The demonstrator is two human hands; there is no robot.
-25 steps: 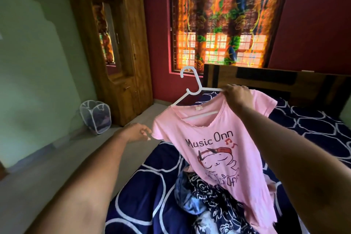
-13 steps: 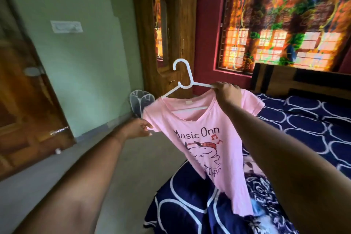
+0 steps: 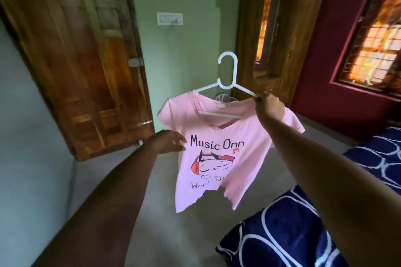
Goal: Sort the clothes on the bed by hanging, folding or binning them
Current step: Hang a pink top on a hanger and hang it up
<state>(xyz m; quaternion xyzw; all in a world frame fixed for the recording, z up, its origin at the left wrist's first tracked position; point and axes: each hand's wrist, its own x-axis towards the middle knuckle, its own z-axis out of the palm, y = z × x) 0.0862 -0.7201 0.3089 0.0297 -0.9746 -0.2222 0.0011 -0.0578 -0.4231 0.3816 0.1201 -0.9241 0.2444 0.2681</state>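
The whole view is being swung away from the bed [image 3: 288,236], whose navy patterned cover is now being seen only at the lower right. The wooden door [image 3: 82,54], out of sight a second ago, is being brought in at the left, beside the wardrobe [image 3: 280,34].

The pink T-shirt [image 3: 219,158] is being carried along with that turn. It is no longer being trailed over the clothes on the bed. It is being held in the air above the bare floor, hem hanging free, between door and wardrobe. It is being kept on the white hanger [image 3: 227,76], both shoulders seated and the hook standing upright and clear.

The right hand [image 3: 270,106] is still being kept closed on the hanger's right arm, finger and thumb pinched round the plastic at the shirt's shoulder. The left hand [image 3: 168,142], which was being held at the sleeve, is being lowered to the shirt's side. Its fingers are being held loosely spread, tips just at the cloth, with nothing seen to be gripped.

By this showing the threading is being finished and the shirt is most likely being taken to the wardrobe for hanging. The remaining clothes are being left out of view.
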